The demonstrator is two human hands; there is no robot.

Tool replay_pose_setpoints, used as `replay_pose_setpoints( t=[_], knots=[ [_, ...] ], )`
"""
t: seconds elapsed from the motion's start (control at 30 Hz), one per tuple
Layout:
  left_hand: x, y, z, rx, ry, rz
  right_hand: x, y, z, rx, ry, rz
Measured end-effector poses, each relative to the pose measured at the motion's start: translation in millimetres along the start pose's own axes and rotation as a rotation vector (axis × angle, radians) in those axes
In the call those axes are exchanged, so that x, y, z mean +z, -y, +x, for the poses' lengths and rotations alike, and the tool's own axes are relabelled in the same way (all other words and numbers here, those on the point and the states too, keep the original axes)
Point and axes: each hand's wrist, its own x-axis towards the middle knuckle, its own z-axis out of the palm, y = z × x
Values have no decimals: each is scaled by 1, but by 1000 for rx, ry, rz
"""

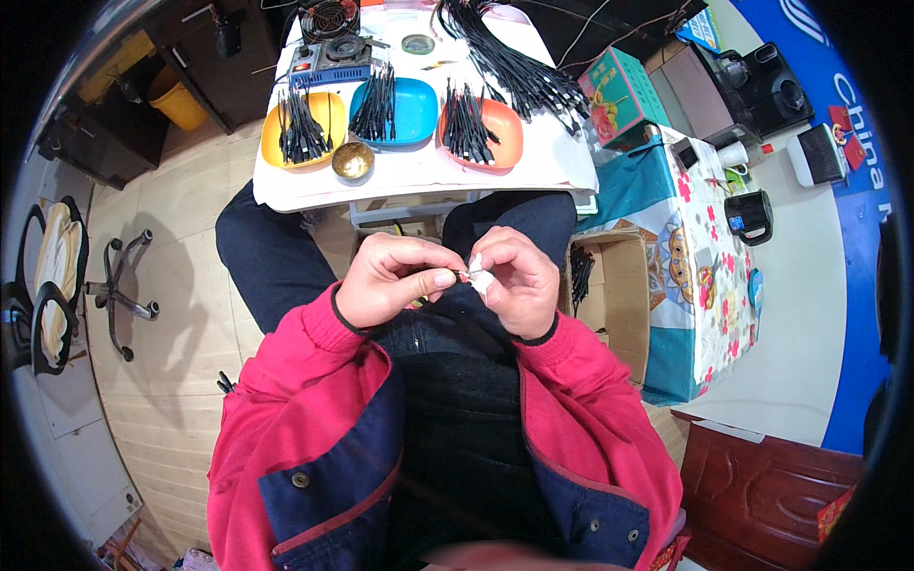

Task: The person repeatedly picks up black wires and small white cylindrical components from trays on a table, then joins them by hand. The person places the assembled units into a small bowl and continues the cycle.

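In front of my lap, my left hand point(395, 278) pinches a tiny reddish piece between thumb and forefinger. Its exact kind is too small to make out. Close beside it, my right hand point(522, 284) grips a crumpled white tissue point(481, 278), which meets the piece at the fingertips. Beyond my knees stands a white-covered table point(409, 181). On it are a yellow tray point(273, 136), a blue tray point(416, 103) and an orange tray point(506, 124), each with black cables. A small brass-coloured bowl point(353, 161) sits at the table's near edge.
A thick bundle of black cables point(528, 71) lies at the table's back right, a small stove point(333, 59) at its back left. At right are a cardboard box point(624, 295), a green carton point(624, 100) and a black mug point(749, 217). An office chair point(62, 276) stands left.
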Motion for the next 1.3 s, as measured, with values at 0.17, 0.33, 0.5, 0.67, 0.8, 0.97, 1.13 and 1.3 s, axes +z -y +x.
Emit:
replay_pose_setpoints(
  t=[0.17,0.33,0.5,0.67,0.8,0.97,1.13,1.3],
  knots=[
    [-2,0,3,-5,6,-47,-20,4,8,-84,116,-288],
    [-2,4,4,-57,-31,-16,-19,2,10,-187,130,-412],
    [-7,-4,12,-98,-66,82,-18,-16,14,-155,71,-345],
    [-29,-34,30,215,-239,747,-29,-44,19,101,6,-293],
    [-77,-58,38,244,-393,1283,-37,-81,16,192,0,-184],
    [-119,-37,53,73,-213,1547,-29,-122,-1,387,107,-213],
    [-131,-8,65,-20,-106,1597,-14,-150,-13,427,160,-258],
    [-141,5,75,-12,-69,1647,-16,-160,-14,459,156,-270]
  ],
)
